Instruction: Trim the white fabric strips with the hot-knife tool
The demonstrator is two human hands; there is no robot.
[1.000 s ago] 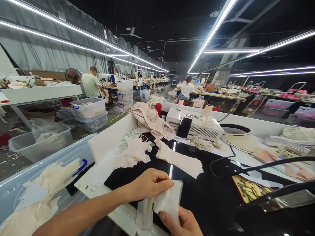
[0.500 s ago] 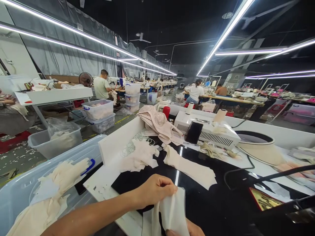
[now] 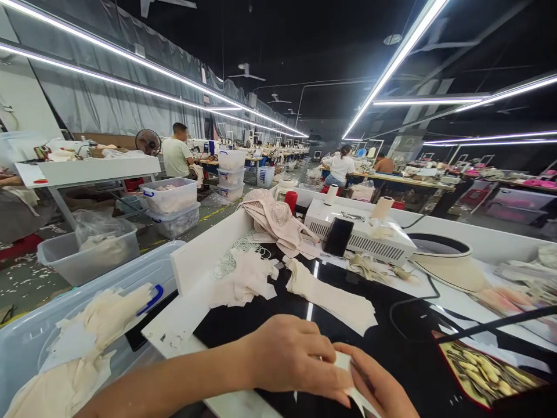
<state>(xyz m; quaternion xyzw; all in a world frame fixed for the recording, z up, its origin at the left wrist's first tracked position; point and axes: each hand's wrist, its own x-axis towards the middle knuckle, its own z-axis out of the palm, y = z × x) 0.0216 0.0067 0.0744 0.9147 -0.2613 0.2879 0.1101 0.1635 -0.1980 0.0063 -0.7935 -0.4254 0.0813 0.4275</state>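
Observation:
Both hands meet over the black tabletop at the bottom centre. My left hand has its fingers bent over a white fabric piece, thumb and fingers pinching it. From the right, my right hand closes on the same piece, which shows between the two hands and hangs below them. Beyond the hands lies a stack of long cream fabric pieces. Left of that stack is a loose pile of cream cut pieces.
A blue-rimmed clear tub with fabric stands at the left. Behind the piles are lace fabric, a phone and a white vented box. At right are a visor and a red-edged tray. People sit farther back.
My left hand has moved right and down, and my right hand has risen further into view beside it. The fabric, earlier stretched downward, is now bunched between them. The view has shifted slightly.

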